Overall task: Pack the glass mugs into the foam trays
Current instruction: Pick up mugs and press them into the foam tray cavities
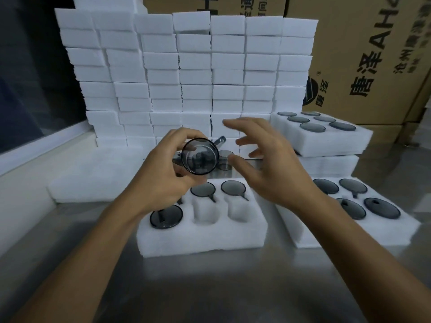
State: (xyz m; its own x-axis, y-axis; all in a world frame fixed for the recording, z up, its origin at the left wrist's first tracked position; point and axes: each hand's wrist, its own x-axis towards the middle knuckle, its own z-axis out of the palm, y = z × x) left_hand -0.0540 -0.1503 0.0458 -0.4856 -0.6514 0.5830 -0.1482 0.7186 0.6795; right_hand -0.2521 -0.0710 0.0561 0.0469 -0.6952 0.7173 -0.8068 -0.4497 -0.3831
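while held, one mug (200,159)

A grey metal tabletop (210,287) is carrying a half-filled foam tray (203,238), a filled tray (349,229) beside it, and stacked foam blocks (186,78) behind.

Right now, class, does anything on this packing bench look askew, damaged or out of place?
Nothing looks damaged or spilled. The near foam tray is simply unfinished: two front pockets are empty. The left hand grips a glass mug above it; the right hand hovers open. Loose mugs sit behind.
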